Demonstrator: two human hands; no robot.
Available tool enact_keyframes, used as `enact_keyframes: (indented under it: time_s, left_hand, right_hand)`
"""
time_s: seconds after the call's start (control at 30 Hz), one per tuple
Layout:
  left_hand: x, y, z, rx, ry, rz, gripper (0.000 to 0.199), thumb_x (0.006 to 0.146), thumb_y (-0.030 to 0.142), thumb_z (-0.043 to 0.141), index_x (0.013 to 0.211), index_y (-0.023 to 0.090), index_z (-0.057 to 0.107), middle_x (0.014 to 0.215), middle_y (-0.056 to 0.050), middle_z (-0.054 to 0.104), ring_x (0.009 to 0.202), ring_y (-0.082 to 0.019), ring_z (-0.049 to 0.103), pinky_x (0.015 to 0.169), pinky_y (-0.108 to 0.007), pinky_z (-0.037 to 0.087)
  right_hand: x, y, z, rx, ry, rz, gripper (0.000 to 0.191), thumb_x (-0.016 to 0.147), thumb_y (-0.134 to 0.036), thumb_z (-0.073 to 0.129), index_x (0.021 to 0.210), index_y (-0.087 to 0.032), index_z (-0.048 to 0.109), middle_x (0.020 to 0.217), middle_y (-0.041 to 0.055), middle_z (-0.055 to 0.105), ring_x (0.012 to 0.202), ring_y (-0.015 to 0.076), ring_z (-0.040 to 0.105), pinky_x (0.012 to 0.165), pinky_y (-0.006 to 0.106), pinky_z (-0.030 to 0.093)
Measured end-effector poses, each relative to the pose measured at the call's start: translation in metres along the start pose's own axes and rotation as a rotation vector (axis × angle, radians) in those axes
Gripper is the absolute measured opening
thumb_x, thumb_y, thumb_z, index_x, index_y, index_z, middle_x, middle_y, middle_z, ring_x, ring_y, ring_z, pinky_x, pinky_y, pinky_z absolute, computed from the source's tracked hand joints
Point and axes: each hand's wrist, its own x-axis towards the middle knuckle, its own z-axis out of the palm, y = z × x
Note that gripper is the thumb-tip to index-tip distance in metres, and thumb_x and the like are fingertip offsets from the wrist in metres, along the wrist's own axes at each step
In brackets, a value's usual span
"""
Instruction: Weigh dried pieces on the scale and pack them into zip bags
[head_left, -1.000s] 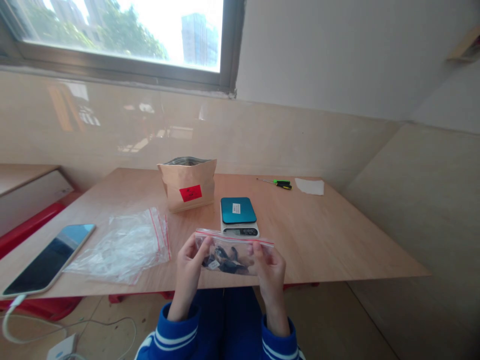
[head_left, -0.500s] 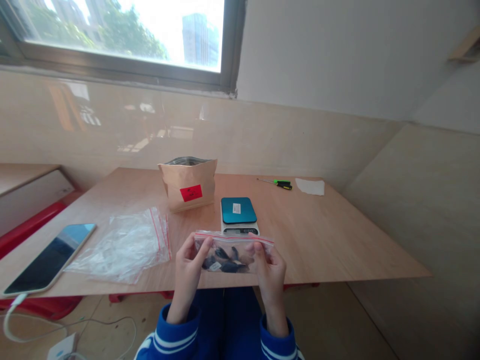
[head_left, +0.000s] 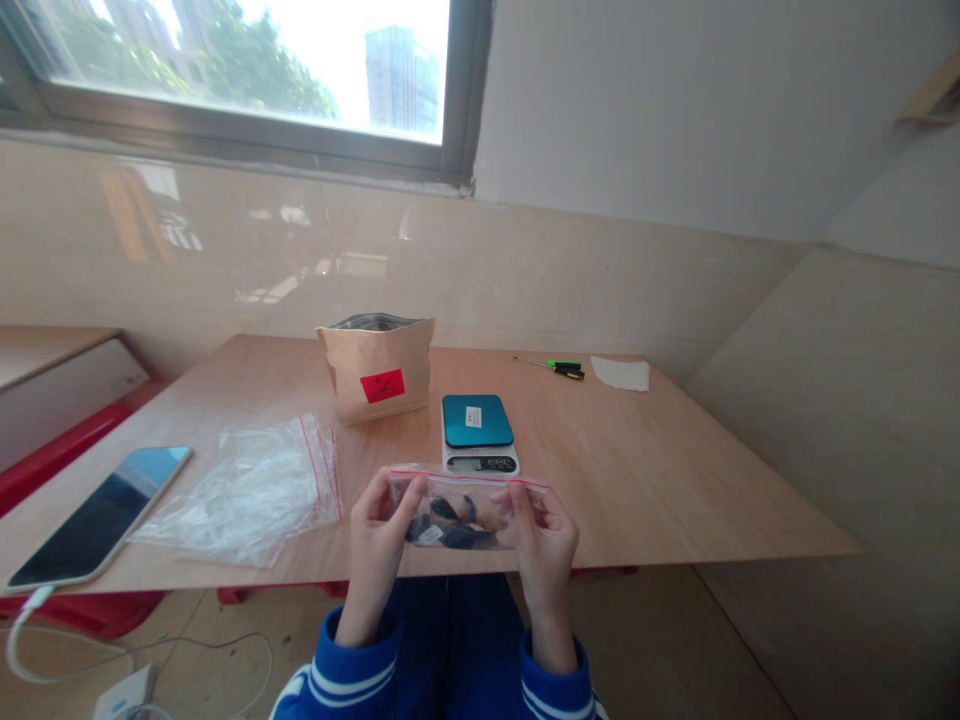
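Observation:
Between both hands I hold a clear zip-lock bag (head_left: 457, 530) with a red seal line along its top. Dark pieces and a small white label show inside it; their kind I cannot make out. My left hand (head_left: 381, 530) pinches the bag's upper left corner, thumb on the near face. My right hand (head_left: 541, 535) grips the upper right end, its thumb at the red line. Just beyond the bag stands a kitchen scale (head_left: 478, 425) with a blue platform and a display at its near side. Nothing lies on its platform except a white sticker.
Left of the scale stands an open brown paper pouch (head_left: 379, 370) with a red label. Several flat zip-lock bags (head_left: 240, 490) lie at the left beside a phone (head_left: 97, 520) on a cable. Screwdrivers (head_left: 562, 368) and a white paper piece (head_left: 621, 374) lie at the table's back.
The held bag has dropped slightly toward me, so more of the scale's display shows. My right hand has shifted a little to the right, its thumb still at the seal.

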Motion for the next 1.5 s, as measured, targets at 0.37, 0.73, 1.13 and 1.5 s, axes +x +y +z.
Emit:
enact_keyframes:
  time_s: [0.37, 0.73, 1.13, 1.5]
  left_hand:
    - [-0.003, 0.003, 0.0, 0.063, 0.023, 0.03, 0.021, 0.081, 0.038, 0.067, 0.073, 0.018, 0.063, 0.066, 0.003, 0.064, 0.063, -0.011, 0.058, 0.059, -0.018, 0.046]
    - [-0.005, 0.01, 0.002, -0.068, -0.118, -0.023, 0.018, 0.077, 0.035, 0.071, 0.08, 0.017, 0.069, 0.076, -0.002, 0.067, 0.067, -0.014, 0.062, 0.06, -0.022, 0.05]
    - [-0.001, 0.007, -0.001, -0.053, -0.121, -0.033, 0.017, 0.077, 0.034, 0.071, 0.079, 0.017, 0.07, 0.075, -0.002, 0.068, 0.069, -0.014, 0.064, 0.061, -0.021, 0.05]
    - [-0.004, 0.007, 0.005, -0.06, -0.096, 0.006, 0.017, 0.078, 0.034, 0.07, 0.077, 0.017, 0.071, 0.08, -0.005, 0.069, 0.076, -0.018, 0.067, 0.066, -0.025, 0.054]
  right_hand:
    - [-0.001, -0.003, 0.002, 0.034, 0.018, -0.021, 0.032, 0.083, -0.045, 0.064, 0.07, -0.016, 0.066, 0.064, 0.0031, 0.069, 0.058, 0.0144, 0.064, 0.058, 0.024, 0.052]
    - [0.004, 0.0, 0.002, 0.262, -0.17, 0.113, 0.039, 0.073, -0.049, 0.073, 0.095, -0.017, 0.069, 0.069, 0.0017, 0.069, 0.061, 0.0145, 0.064, 0.06, 0.027, 0.054]
    - [0.002, 0.004, 0.001, 0.131, -0.121, 0.072, 0.024, 0.072, -0.04, 0.075, 0.078, -0.017, 0.073, 0.079, 0.0054, 0.075, 0.077, 0.021, 0.07, 0.076, 0.034, 0.056]
    - [0.002, -0.007, 0.005, 0.13, -0.095, -0.022, 0.023, 0.077, -0.037, 0.07, 0.067, -0.017, 0.064, 0.067, 0.0015, 0.066, 0.067, 0.0177, 0.065, 0.066, 0.03, 0.055]
